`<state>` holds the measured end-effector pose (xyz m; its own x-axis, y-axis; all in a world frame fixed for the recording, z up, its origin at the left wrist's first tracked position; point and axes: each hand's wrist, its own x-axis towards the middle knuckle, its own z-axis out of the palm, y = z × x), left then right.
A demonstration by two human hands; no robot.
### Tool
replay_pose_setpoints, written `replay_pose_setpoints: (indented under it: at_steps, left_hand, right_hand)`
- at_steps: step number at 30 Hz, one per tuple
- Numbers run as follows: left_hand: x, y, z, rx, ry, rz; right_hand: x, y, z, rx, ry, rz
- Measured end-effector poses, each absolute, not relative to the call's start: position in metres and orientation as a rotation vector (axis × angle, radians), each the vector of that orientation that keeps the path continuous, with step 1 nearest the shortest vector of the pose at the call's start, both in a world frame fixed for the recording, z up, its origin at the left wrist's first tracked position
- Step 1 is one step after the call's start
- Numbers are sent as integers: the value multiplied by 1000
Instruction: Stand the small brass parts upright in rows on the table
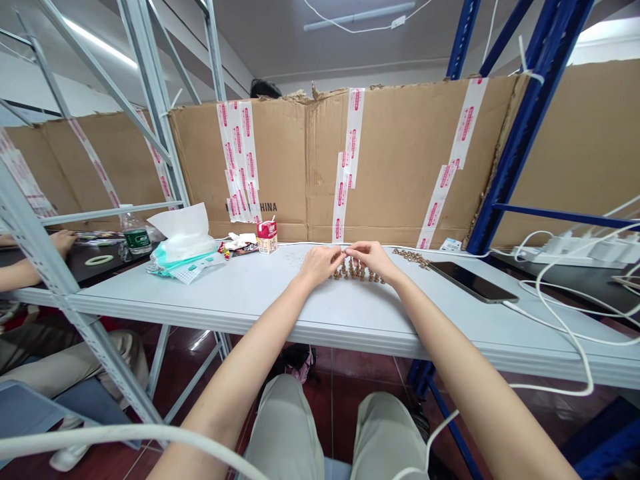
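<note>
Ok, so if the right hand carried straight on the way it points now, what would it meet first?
Most likely the left hand's fingertips, almost touching the right hand, though depth is hard to judge here.

Bare forearms point(235, 373) and loose beige trousers point(285, 427) on both legs

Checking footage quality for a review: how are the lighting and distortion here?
Head view: wide-angle bending makes the shelf post and table edge lean and curve; the ceiling light glares white; the left hand and right hand look sharp.
</note>
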<state>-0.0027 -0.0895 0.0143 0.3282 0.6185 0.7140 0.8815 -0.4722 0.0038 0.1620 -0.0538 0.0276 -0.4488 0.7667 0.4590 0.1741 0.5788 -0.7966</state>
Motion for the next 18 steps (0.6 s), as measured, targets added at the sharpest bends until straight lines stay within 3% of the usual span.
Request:
replay_pose_setpoints:
  at_steps: [13, 18]
  left_hand:
    - [-34, -72, 11, -1745, -2191, -986]
    - [-37, -71, 11, -1797, -2231, -1009]
  right_hand:
    - [167, -43, 22, -839, -1764, 970]
    - [168, -47, 24, -848, -1821, 966]
